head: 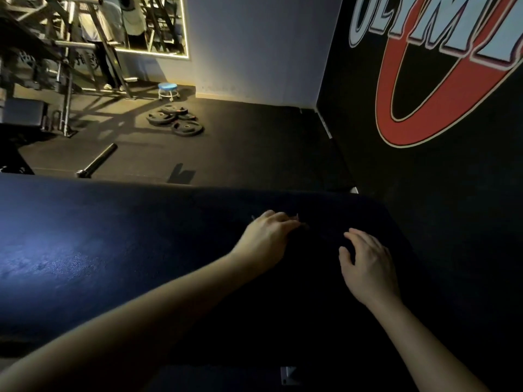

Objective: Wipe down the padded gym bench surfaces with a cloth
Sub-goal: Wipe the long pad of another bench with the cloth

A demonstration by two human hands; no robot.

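Across the dark blue padded bench (113, 250), the left hand (266, 239) curls on a dark frayed cloth (304, 226), hold unclear, right hand (368, 267) flat beside it: seemingly mid-wipe, next sweeping left of the grip.

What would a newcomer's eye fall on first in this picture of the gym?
Probably the big red and white logo on the black wall at the right, the most colourful thing here. Then the left hand and right hand, both down on the dark padded bench in front. Weight plates lie on the floor behind.

Two hands (264, 241) (368, 267), one dark cloth (317, 244), one padded bench (99, 250), four weight plates (188, 127), one blue stool (167, 90).
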